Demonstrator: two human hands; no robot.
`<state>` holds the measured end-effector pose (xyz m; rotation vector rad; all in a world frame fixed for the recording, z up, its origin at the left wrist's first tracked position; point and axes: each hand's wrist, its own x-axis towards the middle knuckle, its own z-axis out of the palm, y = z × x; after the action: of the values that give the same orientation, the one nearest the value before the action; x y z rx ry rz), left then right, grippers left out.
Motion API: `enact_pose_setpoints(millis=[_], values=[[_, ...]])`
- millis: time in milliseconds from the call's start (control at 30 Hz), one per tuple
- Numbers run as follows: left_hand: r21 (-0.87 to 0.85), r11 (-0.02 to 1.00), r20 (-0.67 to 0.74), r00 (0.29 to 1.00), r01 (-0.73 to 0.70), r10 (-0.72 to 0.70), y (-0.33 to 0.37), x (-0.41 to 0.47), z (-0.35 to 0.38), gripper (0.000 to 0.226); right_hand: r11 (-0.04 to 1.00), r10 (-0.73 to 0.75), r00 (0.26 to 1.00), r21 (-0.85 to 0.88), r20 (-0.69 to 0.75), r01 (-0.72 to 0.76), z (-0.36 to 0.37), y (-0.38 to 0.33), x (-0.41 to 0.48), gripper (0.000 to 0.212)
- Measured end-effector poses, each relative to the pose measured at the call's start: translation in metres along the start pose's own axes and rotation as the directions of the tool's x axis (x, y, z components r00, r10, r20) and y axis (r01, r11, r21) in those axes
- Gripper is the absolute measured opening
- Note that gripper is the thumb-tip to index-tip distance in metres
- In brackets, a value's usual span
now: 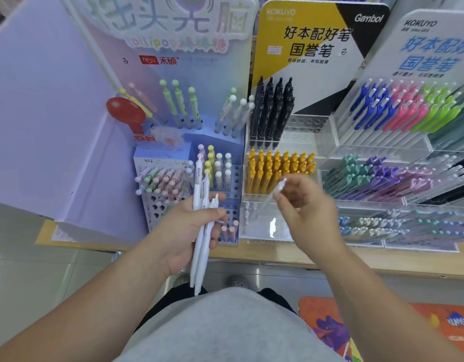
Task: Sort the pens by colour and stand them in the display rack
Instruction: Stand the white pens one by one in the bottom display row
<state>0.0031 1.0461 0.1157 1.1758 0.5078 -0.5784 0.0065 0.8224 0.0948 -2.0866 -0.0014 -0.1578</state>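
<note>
The left hand is gripping a bundle of white plastic pens before the blue perforated display rack, while the right hand is pinching one clear-white pen above the yellow pens.

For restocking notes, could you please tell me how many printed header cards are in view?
3: lollipop card at left, yellow-black Kokuyo card centre, white Kokuyo card at right; others may lie offscreen.

The right hand and its clear pen are smeared by motion blur.
</note>
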Motion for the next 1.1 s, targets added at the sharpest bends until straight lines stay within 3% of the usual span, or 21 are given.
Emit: enact_pose_setpoints(millis=[133, 433, 700, 1100], values=[[-0.006, 1.0, -0.003, 1.0, -0.007, 0.007, -0.001, -0.002, -0.003, 0.029, 0.991, -0.009, 0.998, -0.136, 0.065, 0.018, 0.018, 0.028, -0.011, 0.023], [-0.026, 1.0, -0.029, 1.0, -0.005, 0.004, -0.011, -0.003, -0.007, 0.029, 0.981, -0.103, 0.989, -0.152, 0.108, 0.119, 0.04, 0.047, -0.013, 0.02], [-0.054, 0.999, -0.034, 0.999, -0.006, 0.004, -0.011, -0.003, -0.007, 0.03, 0.94, -0.173, 0.972, -0.268, 0.157, 0.211, 0.047, 0.062, -0.015, 0.023], [-0.054, 0.999, 0.015, 1.0, -0.01, 0.011, -0.01, -0.006, -0.002, 0.032, 0.911, -0.09, 0.978, -0.381, 0.187, 0.157, 0.054, 0.059, -0.017, 0.027]])
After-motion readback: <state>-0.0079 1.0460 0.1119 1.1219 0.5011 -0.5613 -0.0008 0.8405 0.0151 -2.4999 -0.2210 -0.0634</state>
